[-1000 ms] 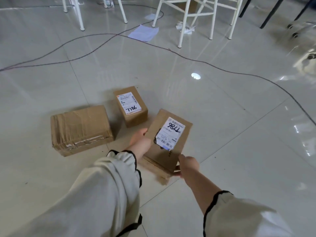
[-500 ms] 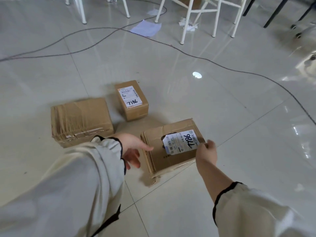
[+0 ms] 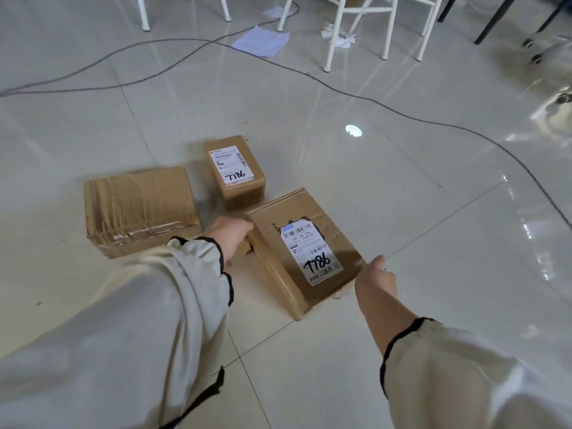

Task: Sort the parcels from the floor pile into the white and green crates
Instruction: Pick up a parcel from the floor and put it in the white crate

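Pale glossy tiles make up the floor [image 3: 402, 212], with grout lines and window glare to the right of the grip; a dark cable [image 3: 433, 119] loops across it well beyond both hands; farther off stand white stool legs [image 3: 332, 32], with a flat paper sheet [image 3: 260, 41] and crumpled scraps [image 3: 339, 37] by their feet.

Both hands are on one cardboard parcel [image 3: 269, 224]; the left hand [image 3: 230, 235] holds its far left corner, thumb on the top edge and fingers tucked against the side face, mostly hidden; the right hand [image 3: 376, 277] pinches the near right corner, thumb tip on top and the other fingers hidden under the box. The parcel spans the gap between the two hands; whether its underside rests on the tiles I cannot tell.

Its long axis runs away from the person, the far end leaning left; the white label [image 3: 311, 252] faces up, barcode at the far end and the handwritten 7786 at the near end, upright to the wearer.

A small parcel [image 3: 235, 171] lies just beyond the left hand, near the held box's far corner, its label upside down; a wide parcel [image 3: 139, 209], taped and creased, lies just left of the left wrist.
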### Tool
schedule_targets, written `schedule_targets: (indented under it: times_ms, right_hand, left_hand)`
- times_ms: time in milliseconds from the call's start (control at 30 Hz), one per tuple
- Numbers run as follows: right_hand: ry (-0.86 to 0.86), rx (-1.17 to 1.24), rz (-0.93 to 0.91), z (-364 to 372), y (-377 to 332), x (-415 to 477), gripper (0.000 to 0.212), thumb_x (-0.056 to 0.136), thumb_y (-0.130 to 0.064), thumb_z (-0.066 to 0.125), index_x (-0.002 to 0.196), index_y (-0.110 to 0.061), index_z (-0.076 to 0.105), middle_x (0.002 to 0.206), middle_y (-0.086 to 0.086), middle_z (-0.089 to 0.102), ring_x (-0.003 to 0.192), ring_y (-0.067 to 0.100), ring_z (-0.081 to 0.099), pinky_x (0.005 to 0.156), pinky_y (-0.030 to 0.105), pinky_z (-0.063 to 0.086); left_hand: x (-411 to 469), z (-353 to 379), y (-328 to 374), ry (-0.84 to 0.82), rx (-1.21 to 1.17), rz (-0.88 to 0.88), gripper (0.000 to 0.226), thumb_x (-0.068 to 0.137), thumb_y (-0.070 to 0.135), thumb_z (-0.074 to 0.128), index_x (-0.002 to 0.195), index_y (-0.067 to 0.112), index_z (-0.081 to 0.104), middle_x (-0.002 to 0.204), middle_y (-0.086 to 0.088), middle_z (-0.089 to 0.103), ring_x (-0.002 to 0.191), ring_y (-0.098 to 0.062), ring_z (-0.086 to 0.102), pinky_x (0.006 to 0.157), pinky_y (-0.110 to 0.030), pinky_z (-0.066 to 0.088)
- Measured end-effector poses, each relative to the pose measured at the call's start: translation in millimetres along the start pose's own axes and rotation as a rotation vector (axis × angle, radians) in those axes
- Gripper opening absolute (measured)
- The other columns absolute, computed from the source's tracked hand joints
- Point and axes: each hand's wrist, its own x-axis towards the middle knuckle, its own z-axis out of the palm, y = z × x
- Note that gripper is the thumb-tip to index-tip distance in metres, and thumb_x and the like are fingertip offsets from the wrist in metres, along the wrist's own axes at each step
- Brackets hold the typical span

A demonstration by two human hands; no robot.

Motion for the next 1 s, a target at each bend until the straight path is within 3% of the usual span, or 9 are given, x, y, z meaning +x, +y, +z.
schedule_targets:
  times_ms: [100, 200, 300, 400, 467, 600, 700, 867, 1000]
  right_hand:
    - [0.066, 0.123, -0.209, 9.8, -4.7, 0.2, 0.055, 0.095, -0.044, 0.021, 0.128, -0.009, 0.048, 0.124, 0.012, 0.056, 0.112, 0.033, 0.052, 0.094, 0.043, 0.043]
    - [-0.036, 0.023, -0.303, 13.1, -9.3, -2.2, 0.043, 0.099, -0.034, 0.024, 0.092, -0.005, 0.056, 0.083, 0.009, 0.055, 0.077, 0.024, 0.051, 0.068, 0.032, 0.038]
    - [-0.095, -0.121, -0.281, 12.8, -9.1, -4.4, 0.043, 0.096, -0.031, 0.027, 0.065, -0.009, 0.048, 0.065, 0.006, 0.049, 0.06, 0.021, 0.045, 0.061, 0.032, 0.037]
    - [-0.361, -0.144, -0.1, 14.1, -11.2, -8.6, 0.043, 0.094, -0.034, 0.035, 0.083, -0.004, 0.063, 0.077, 0.012, 0.069, 0.062, 0.028, 0.062, 0.069, 0.033, 0.051]
    - [-0.468, -0.106, -0.019, 15.6, -15.4, -12.8, 0.043, 0.095, -0.038, 0.039, 0.094, -0.002, 0.063, 0.081, 0.01, 0.069, 0.063, 0.027, 0.062, 0.068, 0.031, 0.051]
    - [-0.541, 0.068, -0.051, 25.6, -23.0, -14.6, 0.05, 0.091, -0.052, 0.043, 0.112, -0.011, 0.06, 0.103, 0.004, 0.065, 0.082, 0.025, 0.061, 0.078, 0.033, 0.049]
    - [-0.601, 0.108, -0.043, 28.0, -21.8, -15.5, 0.042, 0.093, -0.043, 0.05, 0.123, -0.015, 0.057, 0.115, 0.004, 0.063, 0.099, 0.029, 0.063, 0.091, 0.045, 0.052]
    - [-0.641, 0.148, -0.045, 27.7, -19.0, -10.7, 0.035, 0.095, -0.032, 0.054, 0.125, -0.015, 0.055, 0.107, 0.003, 0.062, 0.097, 0.029, 0.062, 0.082, 0.042, 0.055]
    - [-0.644, 0.082, 0.015, 31.2, -26.5, -14.0, 0.046, 0.094, -0.041, 0.05, 0.132, -0.016, 0.049, 0.126, 0.007, 0.056, 0.102, 0.036, 0.061, 0.085, 0.049, 0.054]
  left_hand:
    - [-8.7, 4.0, -4.6, -0.278, 0.06, -0.169, 0.059, 0.092, 0.038, 0.057, 0.14, 0.011, 0.037, 0.13, -0.017, 0.049, 0.107, -0.039, 0.055, 0.08, -0.052, 0.045]
    - [-4.5, 13.8, -3.5, -0.346, 0.068, -0.096, 0.037, 0.096, 0.03, 0.053, 0.127, 0.012, 0.045, 0.125, -0.014, 0.052, 0.087, -0.028, 0.06, 0.083, -0.05, 0.045]
    - [-0.1, 17.8, -1.0, -0.301, 0.076, 0.011, 0.036, 0.096, 0.023, 0.054, 0.129, 0.01, 0.048, 0.121, -0.005, 0.055, 0.089, -0.023, 0.06, 0.082, -0.044, 0.045]
    - [3.7, 13.7, -0.7, -0.239, 0.159, 0.09, 0.037, 0.094, 0.018, 0.057, 0.129, 0.012, 0.05, 0.117, -0.004, 0.058, 0.098, -0.023, 0.057, 0.083, -0.043, 0.047]
    - [4.6, 9.6, -3.1, -0.258, 0.223, 0.073, 0.035, 0.093, 0.021, 0.058, 0.125, 0.008, 0.053, 0.117, -0.009, 0.061, 0.103, -0.029, 0.058, 0.084, -0.043, 0.048]
    - [4.8, 5.4, -8.0, -0.328, 0.277, 0.055, 0.038, 0.094, 0.029, 0.057, 0.121, 0.003, 0.055, 0.12, -0.016, 0.061, 0.109, -0.037, 0.058, 0.091, -0.047, 0.049]
    - [5.7, 5.3, -7.6, -0.337, 0.26, 0.035, 0.037, 0.095, 0.028, 0.056, 0.124, 0.004, 0.053, 0.124, -0.014, 0.058, 0.111, -0.036, 0.056, 0.093, -0.05, 0.048]
    - [7.6, 4.5, -7.6, -0.344, 0.268, 0.021, 0.037, 0.095, 0.027, 0.055, 0.125, 0.005, 0.053, 0.125, -0.014, 0.058, 0.111, -0.037, 0.055, 0.09, -0.049, 0.048]
    - [6.3, 7.4, -6.0, -0.333, 0.261, -0.009, 0.039, 0.096, 0.029, 0.053, 0.127, 0.005, 0.05, 0.127, -0.014, 0.056, 0.113, -0.037, 0.054, 0.091, -0.051, 0.048]
